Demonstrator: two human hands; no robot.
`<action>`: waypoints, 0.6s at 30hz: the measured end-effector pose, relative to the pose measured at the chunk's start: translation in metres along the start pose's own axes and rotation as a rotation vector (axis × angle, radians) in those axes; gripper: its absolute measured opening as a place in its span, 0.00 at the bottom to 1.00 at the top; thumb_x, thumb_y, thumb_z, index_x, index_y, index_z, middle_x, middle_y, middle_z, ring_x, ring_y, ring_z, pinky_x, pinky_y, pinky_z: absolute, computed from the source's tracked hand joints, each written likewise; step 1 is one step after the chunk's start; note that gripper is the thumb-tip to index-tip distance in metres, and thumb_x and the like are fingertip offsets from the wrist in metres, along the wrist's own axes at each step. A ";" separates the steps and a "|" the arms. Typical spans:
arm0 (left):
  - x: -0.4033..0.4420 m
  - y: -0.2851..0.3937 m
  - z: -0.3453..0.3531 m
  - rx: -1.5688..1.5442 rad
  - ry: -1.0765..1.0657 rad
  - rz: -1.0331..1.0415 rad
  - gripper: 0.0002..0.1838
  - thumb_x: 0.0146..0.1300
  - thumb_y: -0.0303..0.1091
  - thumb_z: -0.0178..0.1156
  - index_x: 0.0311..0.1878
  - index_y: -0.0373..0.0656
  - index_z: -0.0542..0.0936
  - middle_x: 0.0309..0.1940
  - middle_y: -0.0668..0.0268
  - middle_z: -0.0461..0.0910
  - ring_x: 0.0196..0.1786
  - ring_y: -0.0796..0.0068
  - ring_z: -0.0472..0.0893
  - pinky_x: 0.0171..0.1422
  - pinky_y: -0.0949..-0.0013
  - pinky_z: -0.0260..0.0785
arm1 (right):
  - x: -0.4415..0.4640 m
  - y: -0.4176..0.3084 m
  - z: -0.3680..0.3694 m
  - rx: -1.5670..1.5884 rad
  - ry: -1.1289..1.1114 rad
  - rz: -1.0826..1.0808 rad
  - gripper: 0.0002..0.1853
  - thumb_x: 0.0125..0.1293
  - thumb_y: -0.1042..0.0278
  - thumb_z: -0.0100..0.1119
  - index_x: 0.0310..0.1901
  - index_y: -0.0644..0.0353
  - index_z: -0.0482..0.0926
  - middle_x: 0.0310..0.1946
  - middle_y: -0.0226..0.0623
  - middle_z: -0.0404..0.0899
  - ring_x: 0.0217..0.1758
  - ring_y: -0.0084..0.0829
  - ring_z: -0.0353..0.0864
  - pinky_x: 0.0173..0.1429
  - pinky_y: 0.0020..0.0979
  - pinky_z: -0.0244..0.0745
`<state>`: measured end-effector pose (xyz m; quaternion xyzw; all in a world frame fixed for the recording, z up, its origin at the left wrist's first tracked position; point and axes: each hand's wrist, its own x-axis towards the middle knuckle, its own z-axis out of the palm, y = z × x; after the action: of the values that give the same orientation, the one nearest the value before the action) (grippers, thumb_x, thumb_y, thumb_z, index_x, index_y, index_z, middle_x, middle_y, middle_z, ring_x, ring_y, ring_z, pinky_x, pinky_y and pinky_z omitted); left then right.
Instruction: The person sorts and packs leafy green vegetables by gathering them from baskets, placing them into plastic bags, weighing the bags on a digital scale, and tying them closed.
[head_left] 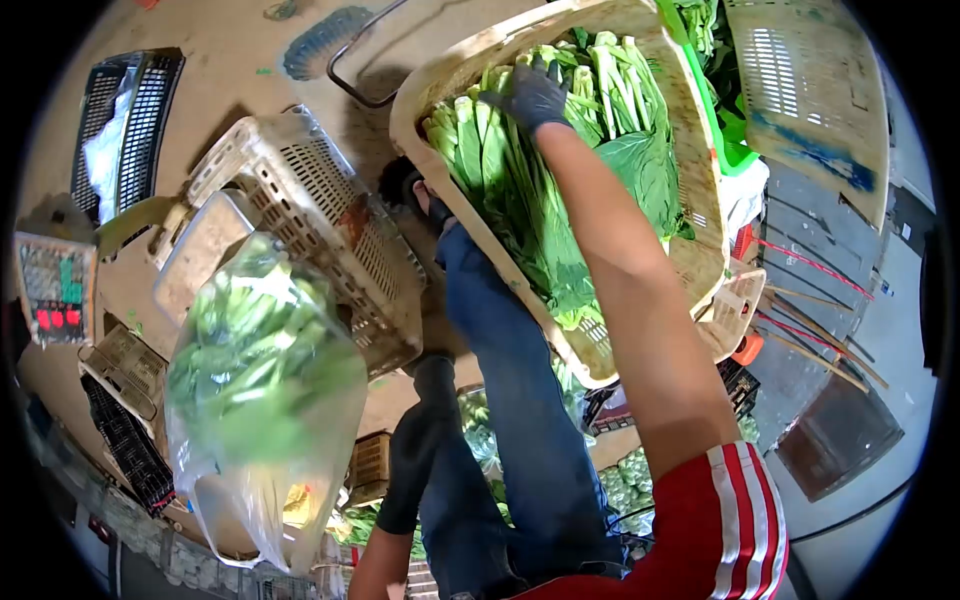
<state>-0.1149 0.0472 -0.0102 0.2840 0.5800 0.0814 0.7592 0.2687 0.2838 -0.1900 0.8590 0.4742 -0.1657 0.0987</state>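
My right hand (537,97), in a dark glove, reaches into a large pale plastic basket (700,210). Its fingers are spread over the pale stem ends of leafy green vegetables (520,200), touching them. The greens lie side by side, leaves toward me. My left hand (425,420), in a black glove, is low beside my leg, between the basket and a clear plastic bag (265,400). How its fingers are held is not clear. Leafy greens fill the bag, which stands at the left, with its loose handles toward me.
A worn white crate (320,180) stands behind the bag. Farther left are a black crate (150,110) and a box with red and green items (57,290). A bright green crate edge (715,110) borders the basket. Sticks (815,340) lie at the right.
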 end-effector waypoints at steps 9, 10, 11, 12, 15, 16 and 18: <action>0.031 0.079 0.041 -0.066 -0.070 0.183 0.21 0.58 0.17 0.49 0.56 0.31 0.66 0.48 0.55 0.75 0.52 0.66 0.75 0.58 0.69 0.65 | -0.096 0.152 -0.087 0.919 0.419 -0.097 0.11 0.59 0.70 0.53 0.44 0.60 0.69 0.37 0.31 0.72 0.40 0.23 0.70 0.48 0.26 0.68; 0.034 0.083 0.040 -0.114 -0.138 0.276 0.20 0.57 0.17 0.50 0.55 0.31 0.67 0.47 0.56 0.76 0.52 0.67 0.75 0.57 0.69 0.65 | -0.113 0.175 -0.112 0.972 0.384 -0.083 0.12 0.59 0.73 0.50 0.45 0.60 0.67 0.37 0.32 0.71 0.41 0.23 0.70 0.49 0.26 0.67; 0.035 0.095 0.046 -0.067 -0.116 0.301 0.21 0.57 0.18 0.51 0.55 0.31 0.68 0.47 0.56 0.76 0.52 0.67 0.76 0.57 0.69 0.65 | -0.129 0.190 -0.133 1.186 0.402 -0.075 0.12 0.58 0.74 0.49 0.45 0.62 0.68 0.38 0.34 0.72 0.42 0.25 0.70 0.51 0.26 0.66; 0.037 0.113 0.053 -0.018 -0.093 0.333 0.21 0.56 0.19 0.52 0.55 0.32 0.68 0.47 0.57 0.76 0.52 0.67 0.76 0.57 0.69 0.65 | -0.150 0.192 -0.163 1.299 0.371 -0.008 0.13 0.55 0.78 0.48 0.44 0.63 0.68 0.39 0.35 0.72 0.42 0.26 0.71 0.52 0.27 0.65; 0.041 0.175 0.082 0.430 -0.121 0.752 0.23 0.52 0.20 0.55 0.55 0.32 0.70 0.53 0.55 0.73 0.56 0.64 0.73 0.60 0.66 0.62 | -0.225 0.174 -0.244 1.150 0.257 -0.168 0.17 0.50 0.80 0.46 0.44 0.62 0.66 0.39 0.36 0.71 0.44 0.29 0.70 0.55 0.31 0.65; 0.046 0.198 0.101 0.447 -0.204 0.957 0.25 0.50 0.23 0.59 0.55 0.36 0.70 0.53 0.55 0.72 0.56 0.60 0.72 0.59 0.63 0.63 | -0.244 0.166 -0.257 1.120 0.259 -0.330 0.17 0.48 0.79 0.50 0.43 0.61 0.66 0.39 0.36 0.70 0.44 0.30 0.69 0.55 0.32 0.64; 0.039 0.249 0.149 0.493 -0.417 1.284 0.32 0.47 0.30 0.66 0.58 0.39 0.68 0.58 0.55 0.67 0.58 0.54 0.69 0.58 0.59 0.65 | -0.286 0.139 -0.290 1.049 0.151 -0.439 0.16 0.49 0.73 0.59 0.39 0.59 0.67 0.36 0.38 0.70 0.44 0.34 0.70 0.55 0.40 0.64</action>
<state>0.0870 0.2200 0.1131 0.7421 0.1426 0.3225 0.5700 0.3003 0.0817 0.1886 0.6839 0.5013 -0.3339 -0.4117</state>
